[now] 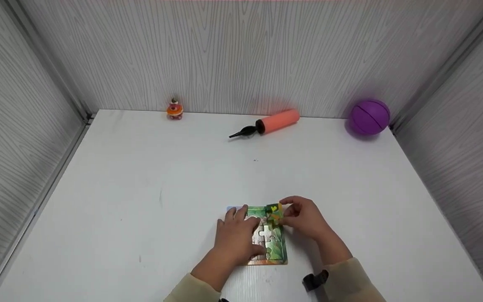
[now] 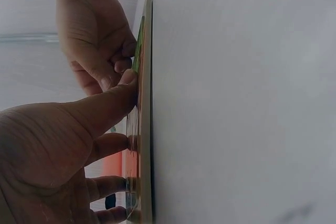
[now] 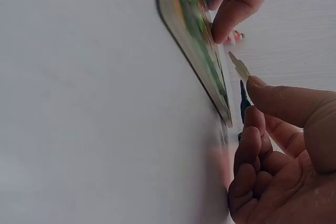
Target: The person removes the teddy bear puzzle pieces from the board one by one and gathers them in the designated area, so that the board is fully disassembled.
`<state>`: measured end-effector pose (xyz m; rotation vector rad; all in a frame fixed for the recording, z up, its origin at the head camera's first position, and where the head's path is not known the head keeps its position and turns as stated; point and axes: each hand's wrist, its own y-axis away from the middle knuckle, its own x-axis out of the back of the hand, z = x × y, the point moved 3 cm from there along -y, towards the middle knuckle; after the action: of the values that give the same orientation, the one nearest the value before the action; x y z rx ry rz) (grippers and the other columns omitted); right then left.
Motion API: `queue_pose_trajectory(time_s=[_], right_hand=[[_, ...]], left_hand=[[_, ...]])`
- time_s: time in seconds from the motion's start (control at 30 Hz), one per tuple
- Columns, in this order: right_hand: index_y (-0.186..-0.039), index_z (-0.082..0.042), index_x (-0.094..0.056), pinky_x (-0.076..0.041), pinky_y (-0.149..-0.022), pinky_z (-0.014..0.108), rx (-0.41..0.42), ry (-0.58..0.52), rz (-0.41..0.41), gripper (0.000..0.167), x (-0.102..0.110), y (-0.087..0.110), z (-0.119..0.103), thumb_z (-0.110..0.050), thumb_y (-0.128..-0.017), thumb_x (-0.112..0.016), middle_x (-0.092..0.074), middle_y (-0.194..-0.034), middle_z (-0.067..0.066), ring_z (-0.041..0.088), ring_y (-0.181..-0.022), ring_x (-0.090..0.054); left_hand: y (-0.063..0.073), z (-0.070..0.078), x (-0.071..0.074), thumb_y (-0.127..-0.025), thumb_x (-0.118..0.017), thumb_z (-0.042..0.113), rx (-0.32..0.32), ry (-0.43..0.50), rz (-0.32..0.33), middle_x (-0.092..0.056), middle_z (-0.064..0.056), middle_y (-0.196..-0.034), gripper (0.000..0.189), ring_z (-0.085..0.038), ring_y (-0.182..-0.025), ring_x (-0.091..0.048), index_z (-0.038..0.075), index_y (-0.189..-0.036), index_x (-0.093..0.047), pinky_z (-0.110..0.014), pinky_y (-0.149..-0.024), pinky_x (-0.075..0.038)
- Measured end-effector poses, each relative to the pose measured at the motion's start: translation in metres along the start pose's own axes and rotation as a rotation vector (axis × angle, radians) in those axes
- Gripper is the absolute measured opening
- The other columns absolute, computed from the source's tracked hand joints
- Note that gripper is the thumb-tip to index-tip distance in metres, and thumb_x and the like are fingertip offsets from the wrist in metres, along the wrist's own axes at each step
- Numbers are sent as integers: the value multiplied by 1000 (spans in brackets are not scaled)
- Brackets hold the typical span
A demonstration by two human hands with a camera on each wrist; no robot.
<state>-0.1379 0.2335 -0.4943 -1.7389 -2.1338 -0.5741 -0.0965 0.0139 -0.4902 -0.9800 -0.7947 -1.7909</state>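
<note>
A small jigsaw puzzle [image 1: 276, 251] with a mostly green picture lies flat on the white table. Across its left part spreads my left hand [image 1: 234, 238], and in the left wrist view the fingertips [image 2: 130, 77] press on its face. My right hand [image 1: 307, 219] is at the puzzle's upper right corner. Between thumb and finger it pinches a green and yellow puzzle piece [image 1: 273, 209], seen edge-on and raised over the board in the right wrist view. The left hand covers much of the puzzle; a pale patch shows among the pieces near its middle.
Along the back wall are a small red and orange figurine [image 1: 175, 110], an orange hand pump [image 1: 280, 121] with a black nozzle, and a purple ball [image 1: 369, 117] at the right corner. Grey wood-grain panels [image 1: 241, 54] enclose the table on three sides.
</note>
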Motion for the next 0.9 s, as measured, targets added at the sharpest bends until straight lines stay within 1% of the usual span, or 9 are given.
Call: queue_pose_trajectory(time_s=[0.17, 0.3, 0.6, 0.7, 0.9], right_hand=[[-127, 0, -71, -45, -57, 29, -35, 43, 44, 45, 12, 2, 6, 0, -84, -84, -63, -74, 3, 15, -61, -52], [-128, -1, -71, -43, -56, 29, -68, 88, 73, 45, 22, 1, 9, -2, -85, -84, -60, -72, 3, 15, -60, -49], [-131, -1, -70, -43, -56, 30, -135, 170, 99, 46, 44, 0, 18, -5, -87, -83, -61, -75, 5, 17, -62, -50], [-133, -1, -69, -44, -57, 31, -172, 194, 103, 47, 50, 1, 22, -7, -88, -82, -60, -76, 5, 16, -62, -50], [-135, -1, -68, -46, -58, 32, -212, 242, 106, 49, 60, 2, 27, -10, -89, -83, -60, -82, 7, 17, -64, -51]], left_hand=[[1, 0, 1, -79, -90, 56, 0, 4, 0, -42, -17, -163, 76, -47, -149, -34, 18, -140, -69, -72, -108, -37], [1, -1, 1, -79, -91, 55, -7, 17, 8, -43, -17, -163, 75, -47, -149, -35, 18, -140, -69, -73, -108, -37], [0, -1, -1, -78, -90, 56, -9, 8, 15, -43, -17, -162, 75, -46, -147, -37, 18, -139, -70, -70, -106, -39], [0, -1, -2, -78, -91, 55, -6, 8, 10, -43, -16, -163, 74, -46, -148, -37, 19, -139, -70, -70, -107, -39], [0, -1, 0, -79, -91, 55, 1, 11, -2, -42, -15, -164, 74, -45, -149, -36, 19, -140, -68, -70, -109, -37]])
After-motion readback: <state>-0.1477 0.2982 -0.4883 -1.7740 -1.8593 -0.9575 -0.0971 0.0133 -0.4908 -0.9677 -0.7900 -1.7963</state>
